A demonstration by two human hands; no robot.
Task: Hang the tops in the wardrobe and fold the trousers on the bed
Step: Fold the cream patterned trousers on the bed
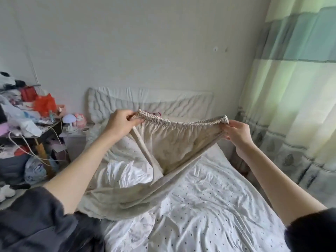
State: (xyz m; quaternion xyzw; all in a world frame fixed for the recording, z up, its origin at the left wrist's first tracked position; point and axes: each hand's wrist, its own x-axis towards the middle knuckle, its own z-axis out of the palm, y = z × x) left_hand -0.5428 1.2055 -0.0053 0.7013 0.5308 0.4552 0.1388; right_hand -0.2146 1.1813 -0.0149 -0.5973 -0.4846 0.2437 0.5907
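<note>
Trousers (174,142) waistband (stretched) between pinching fingers (134,119)

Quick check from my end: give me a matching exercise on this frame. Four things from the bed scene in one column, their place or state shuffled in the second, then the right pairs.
Things:
1. beige trousers
2. mushroom lamp
3. curtain
4. spotted sheet

Places or states:
A. hangs along the right side of the room
B. held up by the elastic waistband, legs trailing onto the bed
C. spread over the mattress, wrinkled
D. stands on the cluttered side table, left of the bed

Pairs: 1-B, 2-D, 3-A, 4-C. The left hand and the right hand each pinch one end of the waistband.
</note>
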